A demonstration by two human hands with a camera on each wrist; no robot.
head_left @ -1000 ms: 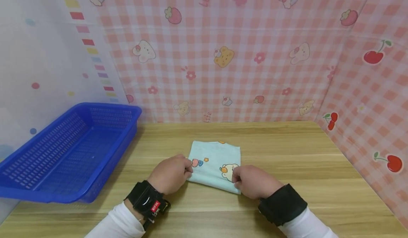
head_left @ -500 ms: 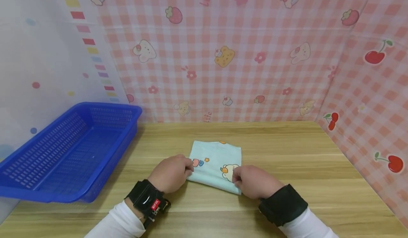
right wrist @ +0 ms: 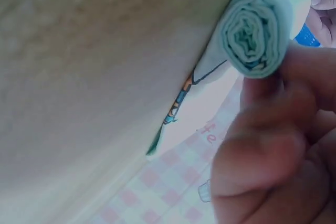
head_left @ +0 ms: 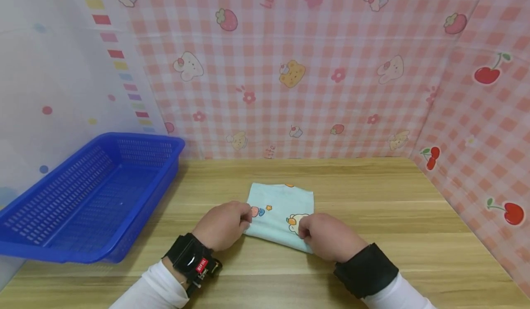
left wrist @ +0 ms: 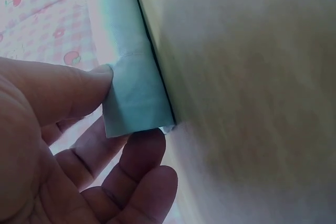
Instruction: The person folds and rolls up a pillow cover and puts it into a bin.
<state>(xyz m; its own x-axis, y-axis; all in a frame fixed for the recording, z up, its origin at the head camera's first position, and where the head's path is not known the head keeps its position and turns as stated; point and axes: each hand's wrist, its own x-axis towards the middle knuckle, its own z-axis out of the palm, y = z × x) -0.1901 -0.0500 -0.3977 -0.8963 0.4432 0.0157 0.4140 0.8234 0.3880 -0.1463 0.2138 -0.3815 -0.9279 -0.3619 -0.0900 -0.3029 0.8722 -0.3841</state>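
Note:
A light-blue cloth (head_left: pixel 277 196) printed with a bear, a flower and an orange fruit lies on the wooden table. Its near side is rolled up into a thick tube; the rest lies flat behind it. My left hand (head_left: pixel 221 226) pinches the left end of the roll, thumb on top and fingers beneath, as the left wrist view shows the rolled edge (left wrist: pixel 134 93). At the right end my right hand (head_left: pixel 331 237) grips the roll with curled fingers, covering part of the bear. Spiral layers of the roll's end (right wrist: pixel 249 40) face the right wrist view.
To the left stands a blue plastic basket (head_left: pixel 136 217) with perforated walls. Behind the wooden table (head_left: pixel 364 185) rises a pink checked backdrop (head_left: pixel 265 106), and a similar checked sheet (head_left: pixel 492 152) runs along the right side. Black straps with cameras sit on both wrists.
My right hand has shifted slightly left and away from me over the bear print. The left hand and the cloth stay nearly in place.

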